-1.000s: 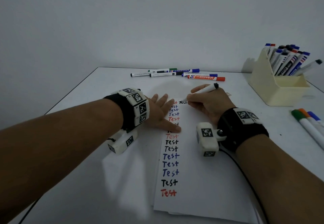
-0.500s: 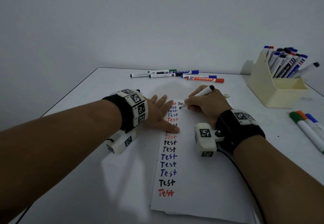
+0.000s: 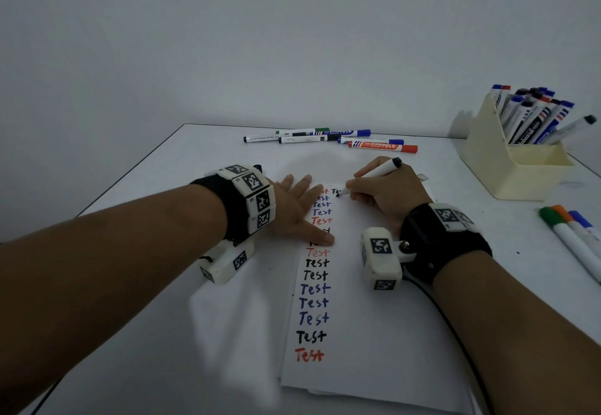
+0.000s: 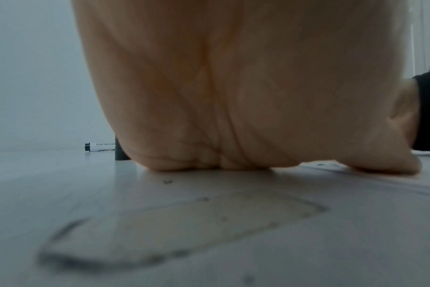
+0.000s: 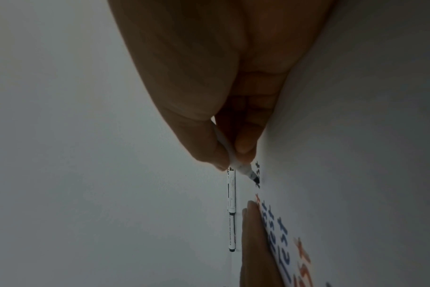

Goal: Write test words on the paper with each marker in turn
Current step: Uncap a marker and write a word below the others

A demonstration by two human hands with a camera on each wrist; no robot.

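A white sheet of paper (image 3: 367,333) lies on the table with a column of "Test" words in red, black and blue down its left side. My right hand (image 3: 387,190) pinches a white marker with a black end (image 3: 374,175), its black tip (image 5: 256,181) touching the paper at a new black "Test" at the top of a second column. My left hand (image 3: 300,209) lies flat with spread fingers on the paper's left edge, covering parts of some words. In the left wrist view only the palm (image 4: 233,97) pressed on the table shows.
Several capped markers (image 3: 328,139) lie in a loose row at the table's far side. A cream holder (image 3: 510,167) full of markers stands at the back right. Three markers (image 3: 575,239) with green, orange and blue caps lie at the right edge.
My right hand and the marker tip have shifted a little along the top line while black letters appeared there. The left hand stays flat on the paper.
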